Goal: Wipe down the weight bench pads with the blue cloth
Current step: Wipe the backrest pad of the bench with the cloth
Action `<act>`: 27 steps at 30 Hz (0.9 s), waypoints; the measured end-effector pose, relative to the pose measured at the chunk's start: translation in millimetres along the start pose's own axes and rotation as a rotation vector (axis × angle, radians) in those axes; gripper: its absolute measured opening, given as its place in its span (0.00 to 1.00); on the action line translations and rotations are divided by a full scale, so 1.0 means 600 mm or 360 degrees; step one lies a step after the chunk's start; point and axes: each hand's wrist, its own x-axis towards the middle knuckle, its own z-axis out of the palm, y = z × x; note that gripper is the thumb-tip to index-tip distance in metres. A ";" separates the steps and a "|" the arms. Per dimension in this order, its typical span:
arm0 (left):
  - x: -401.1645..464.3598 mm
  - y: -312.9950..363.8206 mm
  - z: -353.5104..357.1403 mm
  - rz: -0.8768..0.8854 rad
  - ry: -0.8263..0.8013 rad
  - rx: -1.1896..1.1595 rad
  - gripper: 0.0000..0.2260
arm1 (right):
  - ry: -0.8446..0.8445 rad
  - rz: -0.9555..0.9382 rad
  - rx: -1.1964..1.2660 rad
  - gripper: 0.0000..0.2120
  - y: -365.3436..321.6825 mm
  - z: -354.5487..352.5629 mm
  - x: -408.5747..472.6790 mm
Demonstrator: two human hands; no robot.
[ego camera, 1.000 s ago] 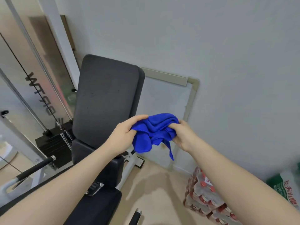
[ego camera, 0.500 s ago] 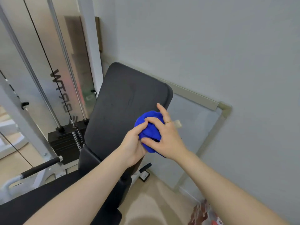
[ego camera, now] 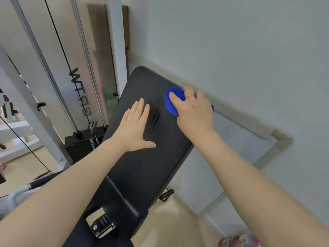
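While left hand (ego camera: 136,129) lies flat, right hand (ego camera: 193,111) clutches blue cloth (ego camera: 171,102) near pad (ego camera: 151,163) edge.

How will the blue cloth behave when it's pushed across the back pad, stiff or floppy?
Likely floppy: the blue cloth sits bunched into a wad under the right hand, so it probably compresses and reshapes. Probably light too. It may drag and bunch on the textured back pad, which the left hand rests flat on.
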 end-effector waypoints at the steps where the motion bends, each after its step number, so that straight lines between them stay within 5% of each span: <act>1: 0.004 -0.006 0.012 0.0021 -0.0063 0.0131 0.56 | -0.0061 -0.0001 -0.0024 0.25 -0.014 0.005 -0.012; 7: 0.010 -0.043 0.034 0.0116 -0.0042 0.0426 0.58 | -0.0616 -0.0380 -0.0168 0.16 -0.109 0.025 -0.138; 16: 0.010 -0.065 0.024 0.0253 -0.0098 0.0395 0.51 | -0.0223 0.0193 -0.0392 0.27 -0.055 0.005 -0.044; 22: 0.022 -0.091 0.009 0.0377 -0.0100 0.0353 0.46 | -0.0958 -0.0167 -0.0279 0.32 -0.144 0.005 -0.158; 27: 0.027 -0.104 0.006 0.0462 -0.0088 0.0334 0.44 | -0.0537 0.0182 -0.0601 0.30 -0.061 -0.030 -0.035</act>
